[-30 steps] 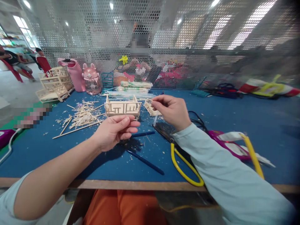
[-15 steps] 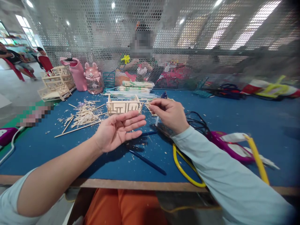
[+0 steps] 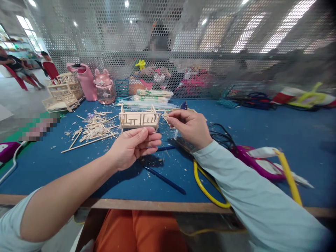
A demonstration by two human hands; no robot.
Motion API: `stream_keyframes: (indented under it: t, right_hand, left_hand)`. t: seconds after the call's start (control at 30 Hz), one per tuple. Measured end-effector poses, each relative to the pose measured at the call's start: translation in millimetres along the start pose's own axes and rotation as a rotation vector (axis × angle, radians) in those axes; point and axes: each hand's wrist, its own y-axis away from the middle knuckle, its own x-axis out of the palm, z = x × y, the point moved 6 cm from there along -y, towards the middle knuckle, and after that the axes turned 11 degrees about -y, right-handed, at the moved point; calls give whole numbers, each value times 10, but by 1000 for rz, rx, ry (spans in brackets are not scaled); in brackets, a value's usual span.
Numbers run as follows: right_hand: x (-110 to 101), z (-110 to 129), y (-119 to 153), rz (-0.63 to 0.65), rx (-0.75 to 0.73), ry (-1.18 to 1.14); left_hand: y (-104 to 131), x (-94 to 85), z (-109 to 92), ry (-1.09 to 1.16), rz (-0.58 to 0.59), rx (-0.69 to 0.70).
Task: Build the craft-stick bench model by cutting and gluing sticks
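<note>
My left hand (image 3: 136, 145) is palm up in front of a small model railing made of wooden sticks (image 3: 139, 119). Its thumb presses on the index finger while the other fingers curl loosely; whatever may lie in that pinch is hidden. To the right, my right hand (image 3: 190, 126) pinches what looks like a short wooden stick between thumb and forefinger, mostly covered by the fingertips. Just behind that hand lies a flat stick frame (image 3: 166, 119), partly hidden. Below the hands a dark blue pen-like rod (image 3: 165, 180) rests on the blue table (image 3: 105, 185).
A pile of loose sticks (image 3: 96, 131) lies left. Behind are a stick model (image 3: 63, 92), a pink bottle (image 3: 86, 84), a clear pink cup (image 3: 104, 89) and packed sticks (image 3: 153, 96). A purple glue gun (image 3: 252, 162) and yellow cable (image 3: 207, 189) lie right, before a perforated metal screen (image 3: 194, 42).
My left hand has gone from flat and spread to a pinch, its thumb folding onto the index finger. My right hand keeps nearly the same place and grip.
</note>
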Motion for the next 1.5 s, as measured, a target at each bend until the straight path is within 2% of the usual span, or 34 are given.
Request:
stream_keyframes:
  t: [0.33, 0.57, 0.63, 0.7, 0.83, 0.93, 1.13, 1.4, 1.5]
  right_hand:
    - [61, -25, 21, 34, 13, -49]
    - [36, -14, 18, 22, -4, -37]
    - [-7, 92, 38, -7, -69, 38]
    - [-23, 285, 100, -19, -204, 143]
    - [174, 646, 349, 157, -540, 331]
    - [336, 686, 500, 223, -684, 470]
    - [459, 584, 587, 235, -784, 592]
    - [527, 617, 629, 296, -821, 585]
    - [551, 662, 650, 305, -884, 575]
  left_hand:
    - [-10, -30, 35, 8, -71, -22]
    - [-20, 17, 36, 61, -5, -41]
    - [-25, 11, 38, 92, 12, -53]
    - [-30, 11, 33, 132, 40, -57]
    - [-25, 19, -5, 191, 90, -37]
    - [-15, 22, -27, 203, 103, -16]
    - [11, 54, -77, 223, 123, 23]
    - [29, 49, -92, 253, 74, -13]
    - [15, 52, -85, 216, 89, 5]
